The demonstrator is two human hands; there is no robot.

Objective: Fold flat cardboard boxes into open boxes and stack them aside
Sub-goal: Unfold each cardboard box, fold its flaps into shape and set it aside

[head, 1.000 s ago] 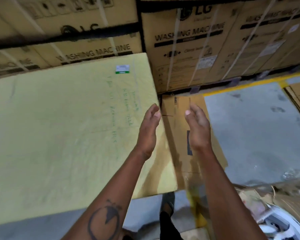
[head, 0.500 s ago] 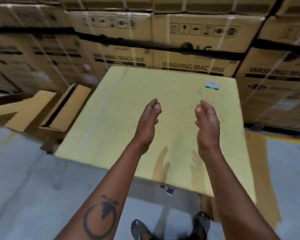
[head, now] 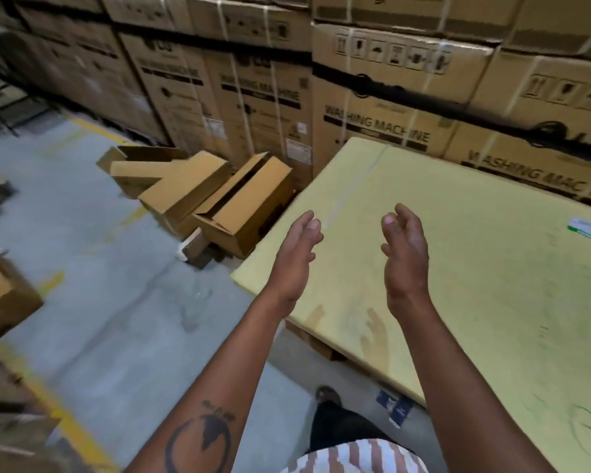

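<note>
Both my hands are raised in front of me, palms facing each other, fingers relaxed and holding nothing. My left hand (head: pixel 296 256) hovers over the near left edge of a large pale yellow board (head: pixel 485 254). My right hand (head: pixel 405 257) hovers above the board itself. Several folded brown cardboard boxes (head: pixel 249 206) lie tumbled on the floor to the left of the board, against the stacked cartons. Another brown box (head: pixel 0 295) shows at the left edge.
A wall of tall washing machine cartons (head: pixel 372 107) runs along the back. The grey concrete floor (head: pixel 116 302) has yellow painted lines. A small green and white label (head: pixel 587 230) sits on the board. My foot (head: pixel 328 396) stands near the board's front edge.
My view has swung to the left, so the board now sits on the right and the tumbled boxes have come into view. Both hands stay raised and hold nothing.
</note>
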